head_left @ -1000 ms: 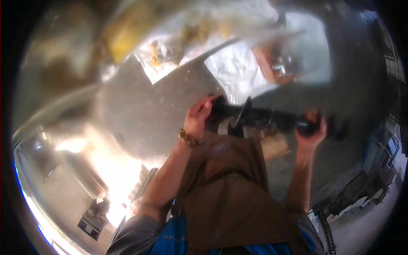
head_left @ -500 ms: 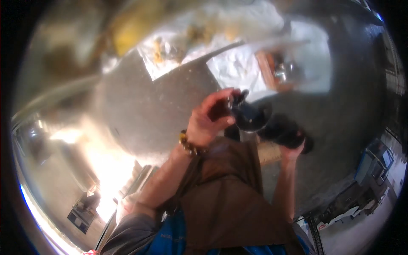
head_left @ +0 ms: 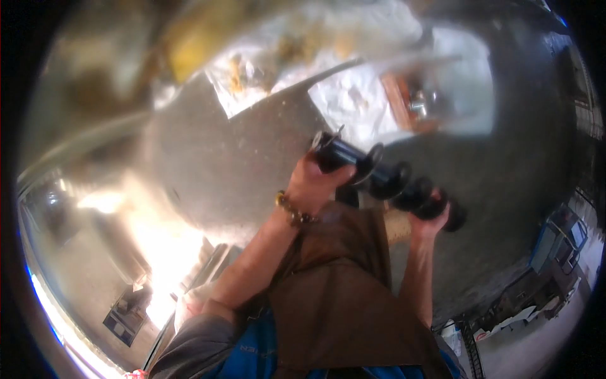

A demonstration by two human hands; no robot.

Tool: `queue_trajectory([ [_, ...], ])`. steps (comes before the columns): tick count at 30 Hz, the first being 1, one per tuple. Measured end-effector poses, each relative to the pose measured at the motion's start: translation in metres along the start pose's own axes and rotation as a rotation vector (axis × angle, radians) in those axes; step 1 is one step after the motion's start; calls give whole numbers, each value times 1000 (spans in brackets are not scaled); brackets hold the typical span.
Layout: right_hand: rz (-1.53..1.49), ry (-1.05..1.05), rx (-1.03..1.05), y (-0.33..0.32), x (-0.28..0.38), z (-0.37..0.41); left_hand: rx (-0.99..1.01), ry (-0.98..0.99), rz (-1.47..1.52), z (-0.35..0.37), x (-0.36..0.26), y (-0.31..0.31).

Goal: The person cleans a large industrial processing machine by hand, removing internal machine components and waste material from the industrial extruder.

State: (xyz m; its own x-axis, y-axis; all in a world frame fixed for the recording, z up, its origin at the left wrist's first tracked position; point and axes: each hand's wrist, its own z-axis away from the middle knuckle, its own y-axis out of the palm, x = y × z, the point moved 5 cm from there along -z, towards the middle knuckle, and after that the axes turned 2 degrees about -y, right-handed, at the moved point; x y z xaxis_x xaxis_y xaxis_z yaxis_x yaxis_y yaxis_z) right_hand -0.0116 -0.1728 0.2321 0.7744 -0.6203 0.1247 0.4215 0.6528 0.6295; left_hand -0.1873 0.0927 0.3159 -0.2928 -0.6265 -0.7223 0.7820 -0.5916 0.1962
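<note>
Over the concrete floor [head_left: 240, 158], your left hand [head_left: 317, 184] and right hand [head_left: 428, 222] each clench opposite ends of the black ribbed tool [head_left: 386, 177].

The black tool [head_left: 385, 177] is long and round, with several wide discs along it. It is in the air, tilted, its left end higher.

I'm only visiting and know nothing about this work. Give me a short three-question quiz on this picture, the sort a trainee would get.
1. True or false: the left hand and the right hand both grip the black ribbed bar.
2. Which wrist wears the bead bracelet? A) left B) right C) neither
3. Fill in: the apron is ____ in colour.
Key: 1 true; 2 A; 3 brown.
</note>
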Motion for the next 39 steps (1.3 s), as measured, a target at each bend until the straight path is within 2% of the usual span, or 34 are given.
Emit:
queue_trajectory([
  [2, -15, -11, -15, -3, 5, -1, -26, 108, 216, 0, 2, -1],
  [3, -23, -2, -28, -5, 6, -2, -24, 109, 217, -1, 4, -4],
  [5, -30, 8, -41, -6, 7, -2, -20, -87, 187, -6, 14, -13],
  [6, -72, 14, -38, -5, 6, -1, -21, -88, 187, -7, 15, -14],
  [8, -115, 21, -33, 0, 3, 2, -58, -61, -49, -11, 16, -18],
  [9, -109, 8, -20, 2, 3, 4, -58, -60, -50, -16, 20, -20],
  [11, -103, -4, -5, 3, 3, 6, 32, 130, -39, -27, 20, -23],
  [15, -77, -106, 51, 5, 7, 9, -28, 159, -200, -33, -5, -24],
  [18, -69, -117, 91, 3, 13, 12, -80, 54, -298, -51, -1, -29],
  [20, -83, -96, 116, -4, 19, 12, 81, 122, -158, -54, -10, -15],
  [21, -87, -77, 150, -5, 21, 12, 81, 123, -159, -55, -14, -11],
  [23, -92, -58, 188, -10, 24, 13, 212, 256, -100, -54, -29, 4],
  [25, -42, -131, 147, -4, 26, 18, 173, 297, -195, -49, -39, 7],
  [27, 74, -263, -66, 0, 23, 31, 133, 321, -302, -47, -36, 1],
  [28, 222, -326, -20, 0, 22, 35, 156, 314, -291, -49, -27, -6],
  [29, 54, -278, 78, -34, 35, 18, 82, 189, -454, -43, -34, -4],
  [30, 228, -522, 16, -28, 40, 26, 123, 342, -491, -31, -41, 2],
  [31, -17, -422, -129, -38, 40, 21, 107, 309, -447, -26, -43, 6],
  [32, 4, -466, -207, -6, 35, 32, 89, 277, -402, -21, -44, 9],
  [33, -319, -243, -81, -14, 31, 23, 142, 319, -437, -29, -37, 4],
  [34, -357, -259, -40, -11, 32, 22, 114, 350, -551, -9, -61, 31],
  [35, -392, -252, 2, -6, 30, 22, 137, 253, -685, -17, -50, 20],
  [37, -423, -275, 15, -1, 30, 27, 69, 383, -687, -27, -36, 21],
  [39, -450, -297, 34, -4, 31, 27, 79, 404, -718, -28, -35, 22],
])
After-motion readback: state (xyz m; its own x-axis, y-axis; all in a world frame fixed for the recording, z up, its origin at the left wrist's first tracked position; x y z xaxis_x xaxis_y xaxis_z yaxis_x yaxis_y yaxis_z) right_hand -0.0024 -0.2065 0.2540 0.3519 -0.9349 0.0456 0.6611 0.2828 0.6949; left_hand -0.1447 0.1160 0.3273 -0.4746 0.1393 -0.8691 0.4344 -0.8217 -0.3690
